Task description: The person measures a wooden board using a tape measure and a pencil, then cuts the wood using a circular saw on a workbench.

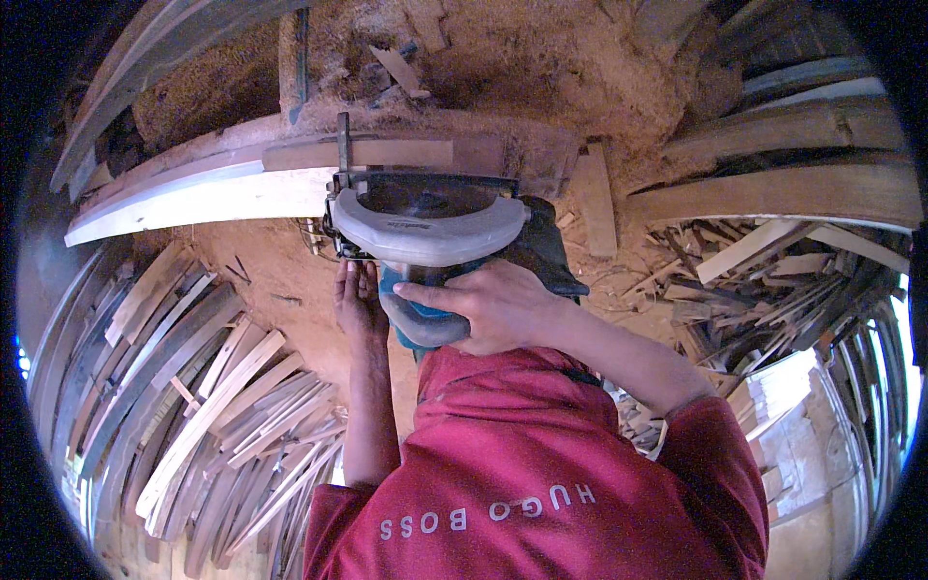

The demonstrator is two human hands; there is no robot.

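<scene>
A circular saw point(425, 237) with a pale curved guard and a teal body rests over a long board point(208, 205). My right hand point(493, 304) is wrapped round the saw's handle point(425, 327), the index finger stretched along it. Just below the saw's left end is my left hand point(359, 302), its fingers stretched up towards the base edge; whether they touch it I cannot tell. The blade and the cut line are hidden under the guard. A thin metal bar point(343, 142) sticks out past the saw, crossing a narrow wood strip point(387, 153).
Sawdust point(541, 68) covers the ground beyond the board. Cut wood strips point(227, 387) are stacked at the lower left. At right lie a heap of offcuts point(773, 280) and large curved planks point(783, 193). A short board point(596, 203) lies right of the saw.
</scene>
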